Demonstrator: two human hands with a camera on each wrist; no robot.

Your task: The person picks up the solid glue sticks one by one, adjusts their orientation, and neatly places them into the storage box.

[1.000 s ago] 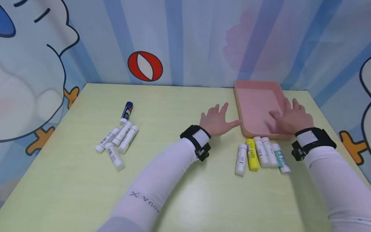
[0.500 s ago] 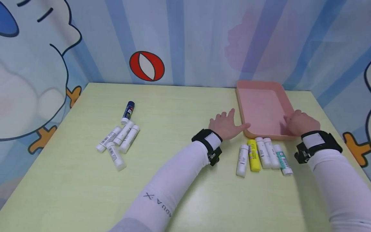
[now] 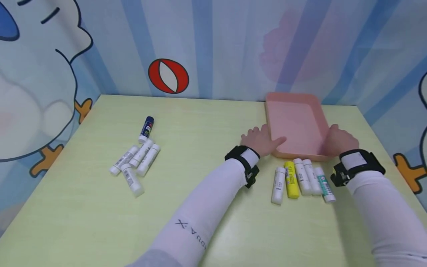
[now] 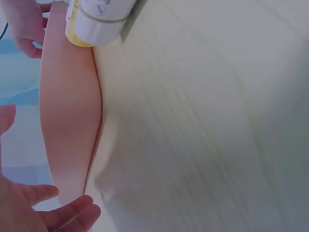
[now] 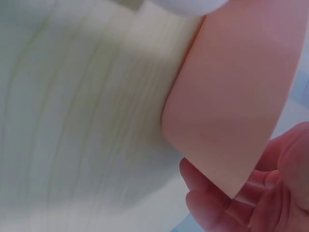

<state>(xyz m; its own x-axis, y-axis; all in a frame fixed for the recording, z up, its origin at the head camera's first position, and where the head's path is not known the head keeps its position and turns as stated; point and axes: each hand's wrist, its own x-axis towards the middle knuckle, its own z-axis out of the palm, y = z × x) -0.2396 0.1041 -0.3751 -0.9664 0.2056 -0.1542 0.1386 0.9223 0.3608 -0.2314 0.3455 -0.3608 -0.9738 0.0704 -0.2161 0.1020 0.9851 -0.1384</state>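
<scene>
The pink tray (image 3: 297, 152) lies at the right rear of the table, its front wall also large in the left wrist view. My right hand (image 3: 341, 141) grips its right side near the front corner; in the right wrist view the fingers (image 5: 205, 205) curl under and around that corner. My left hand (image 3: 261, 141) is at the tray's left side, fingers spread, thumb over the rim. In front of the tray lie a yellow glue stick (image 3: 291, 180), several white glue sticks (image 3: 278, 185) and a teal-labelled one (image 3: 325, 185).
On the left of the table (image 3: 200, 122) lies a loose group of white glue sticks (image 3: 146, 160), with a dark blue glue stick (image 3: 146, 128) behind them. A printed cloth backdrop (image 3: 227, 48) stands along the table's back and sides.
My right hand has lowered and closed on the tray's right side. My left hand has moved right to the tray's left side. The tray has shifted slightly left.
</scene>
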